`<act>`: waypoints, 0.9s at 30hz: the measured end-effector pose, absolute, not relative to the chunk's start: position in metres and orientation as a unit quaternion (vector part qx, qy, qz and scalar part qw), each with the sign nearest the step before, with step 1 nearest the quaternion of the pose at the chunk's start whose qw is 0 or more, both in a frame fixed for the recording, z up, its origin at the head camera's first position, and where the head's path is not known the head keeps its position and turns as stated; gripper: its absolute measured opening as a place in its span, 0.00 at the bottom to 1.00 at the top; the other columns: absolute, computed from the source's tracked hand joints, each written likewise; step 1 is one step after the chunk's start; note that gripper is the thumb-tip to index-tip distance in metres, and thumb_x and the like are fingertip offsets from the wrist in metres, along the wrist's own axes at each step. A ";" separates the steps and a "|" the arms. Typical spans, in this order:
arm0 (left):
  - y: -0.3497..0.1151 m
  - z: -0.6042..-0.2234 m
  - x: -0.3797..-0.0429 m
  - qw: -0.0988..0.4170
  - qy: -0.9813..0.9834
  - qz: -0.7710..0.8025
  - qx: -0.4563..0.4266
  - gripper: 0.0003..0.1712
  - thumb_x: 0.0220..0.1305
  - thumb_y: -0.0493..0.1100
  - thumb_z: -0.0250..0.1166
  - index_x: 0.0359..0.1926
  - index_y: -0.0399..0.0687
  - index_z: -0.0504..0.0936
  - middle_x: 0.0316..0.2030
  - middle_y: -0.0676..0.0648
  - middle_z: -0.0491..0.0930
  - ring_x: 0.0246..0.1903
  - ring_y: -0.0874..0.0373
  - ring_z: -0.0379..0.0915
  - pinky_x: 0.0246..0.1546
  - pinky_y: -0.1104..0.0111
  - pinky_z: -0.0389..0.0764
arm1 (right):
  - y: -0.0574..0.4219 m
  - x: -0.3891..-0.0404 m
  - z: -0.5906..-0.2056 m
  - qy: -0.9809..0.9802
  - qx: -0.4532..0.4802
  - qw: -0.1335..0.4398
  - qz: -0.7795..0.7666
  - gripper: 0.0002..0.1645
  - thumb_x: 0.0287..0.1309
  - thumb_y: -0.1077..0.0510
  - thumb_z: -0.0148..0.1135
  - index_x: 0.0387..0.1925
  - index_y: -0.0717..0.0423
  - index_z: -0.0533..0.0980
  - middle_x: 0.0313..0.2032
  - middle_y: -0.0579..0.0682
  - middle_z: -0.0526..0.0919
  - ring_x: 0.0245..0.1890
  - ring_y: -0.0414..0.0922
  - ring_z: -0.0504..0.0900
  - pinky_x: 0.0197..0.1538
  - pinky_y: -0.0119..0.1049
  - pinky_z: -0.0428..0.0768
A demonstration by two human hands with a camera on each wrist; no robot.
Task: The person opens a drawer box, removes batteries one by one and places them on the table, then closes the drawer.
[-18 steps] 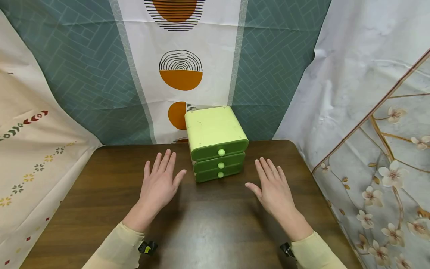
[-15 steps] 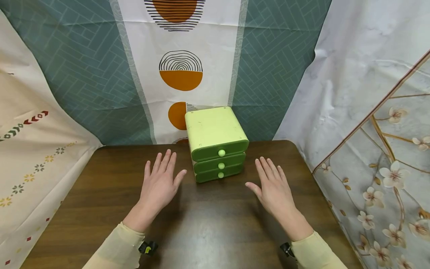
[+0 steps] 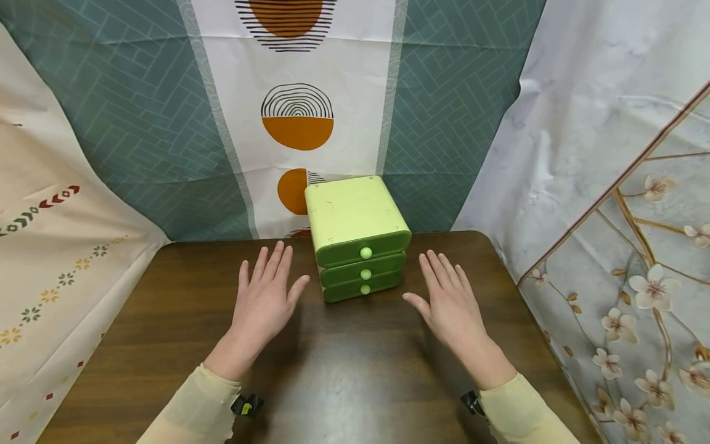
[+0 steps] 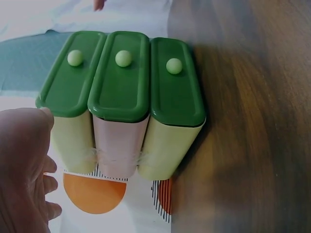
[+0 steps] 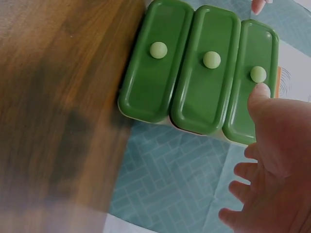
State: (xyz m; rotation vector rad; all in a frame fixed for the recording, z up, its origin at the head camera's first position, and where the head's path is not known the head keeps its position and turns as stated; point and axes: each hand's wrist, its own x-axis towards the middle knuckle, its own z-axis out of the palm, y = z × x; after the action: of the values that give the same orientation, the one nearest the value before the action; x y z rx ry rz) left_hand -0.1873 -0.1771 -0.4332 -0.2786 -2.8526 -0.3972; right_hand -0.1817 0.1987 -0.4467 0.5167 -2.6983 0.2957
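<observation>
A small three-drawer box (image 3: 357, 213) stands near the back edge of the table, its top pale green. Its dark green drawer fronts (image 4: 124, 87) each carry a round pale green knob (image 5: 212, 59), and all three drawers are closed. To the left of the box, my left hand (image 3: 263, 302) is held palm down over the table, fingers straight and thumb out. My right hand (image 3: 452, 302) mirrors it on the other side. Both hands hold nothing and are apart from the box in the head view. The left wrist view shows pale yellow and pinkish drawer-unit sides (image 4: 116, 145).
The brown wooden table (image 3: 355, 364) has rounded back corners. Behind it hangs a teal and white patterned cloth (image 3: 460, 111). A cream cloth (image 3: 66, 277) hangs at the left, a flowered white cloth (image 3: 599, 246) at the right. Dark straps (image 3: 247, 406) show under the wrists.
Both hands have shifted very slightly, the right one a little forward, away from the body. The drawer box stays in place with its drawers closed.
</observation>
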 end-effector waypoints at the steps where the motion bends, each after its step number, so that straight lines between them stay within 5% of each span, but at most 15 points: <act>1: -0.177 -0.433 -0.188 0.125 -0.978 -0.136 -0.096 0.47 0.87 0.70 0.45 0.90 0.46 0.54 0.88 0.42 0.48 0.87 0.37 0.38 0.82 0.34 0.36 | 0.198 -0.183 -0.446 -0.960 0.183 0.186 0.105 0.54 0.76 0.36 0.68 0.86 0.62 0.59 0.84 0.63 0.62 0.84 0.62 0.58 0.83 0.63 0.55; 27: -0.163 -0.422 -0.200 0.142 -0.974 -0.135 -0.112 0.48 0.86 0.71 0.47 0.91 0.50 0.52 0.88 0.44 0.49 0.87 0.40 0.38 0.82 0.34 0.37 | 0.180 -0.205 -0.420 -0.954 0.199 0.196 0.107 0.55 0.77 0.34 0.65 0.88 0.60 0.56 0.85 0.61 0.59 0.86 0.60 0.55 0.84 0.61 0.53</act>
State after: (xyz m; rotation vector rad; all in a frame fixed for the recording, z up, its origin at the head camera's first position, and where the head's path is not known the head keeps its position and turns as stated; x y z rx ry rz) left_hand -0.2001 -0.1631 -0.4216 -0.3228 -2.8121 -0.3890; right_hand -0.2047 0.1795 -0.4203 0.5566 -2.6737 0.2993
